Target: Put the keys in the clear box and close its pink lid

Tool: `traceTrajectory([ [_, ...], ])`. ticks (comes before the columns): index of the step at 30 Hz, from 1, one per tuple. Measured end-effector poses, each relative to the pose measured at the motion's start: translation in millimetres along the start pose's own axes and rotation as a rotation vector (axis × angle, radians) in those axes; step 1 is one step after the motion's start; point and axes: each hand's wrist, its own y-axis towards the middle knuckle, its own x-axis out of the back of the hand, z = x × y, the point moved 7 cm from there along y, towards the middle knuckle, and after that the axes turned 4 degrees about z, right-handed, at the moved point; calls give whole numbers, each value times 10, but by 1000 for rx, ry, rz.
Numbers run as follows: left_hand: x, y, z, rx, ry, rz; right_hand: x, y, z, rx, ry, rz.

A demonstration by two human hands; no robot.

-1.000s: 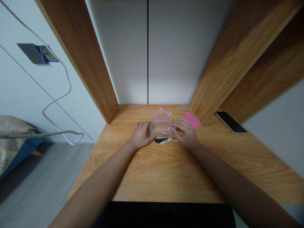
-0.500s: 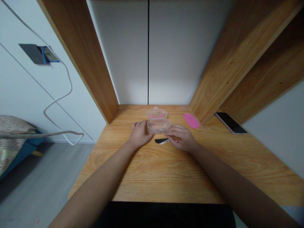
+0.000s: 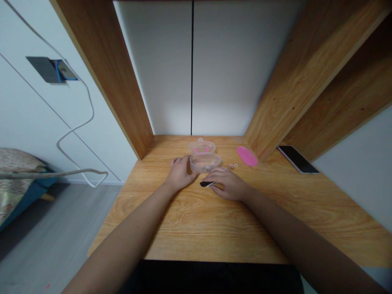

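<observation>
Left hand point(image 3: 180, 172) on the clear case point(image 3: 200, 165), right hand point(image 3: 225, 183) at the black strip point(image 3: 206, 184)

Through the head camera I saw the clear case standing open on the tabletop point(image 3: 190, 224), its lid point(image 3: 202, 144) folded back behind it and bearing a pink shape. The grip of the left hand curved around the case's left end, holding it there. The right hand was just in front of the case's right side. Its grip was narrow, fingers and thumb closed in about the black strip and a white piece point(image 3: 211, 184) beside it; I could not tell whether these were pinched or merely touched. Several small rings point(image 3: 232, 166) lay on the tabletop to the right of the case. Beyond them I had a pink oval point(image 3: 247, 156) lying flat, and, farther right, a dark-screened phone point(image 3: 298, 159).
</observation>
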Motion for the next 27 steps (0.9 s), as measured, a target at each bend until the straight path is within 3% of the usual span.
traceTrajectory([
  [7, 2, -1, -1, 3, 8, 9, -2, -16, -14, -1, 6, 9],
  [15, -22, 6, 8, 3, 14, 7, -141, 20, 24, -12, -33, 138],
  [27, -15, 7, -1, 9, 7, 4, -127, 15, 37, 18, -31, 91],
])
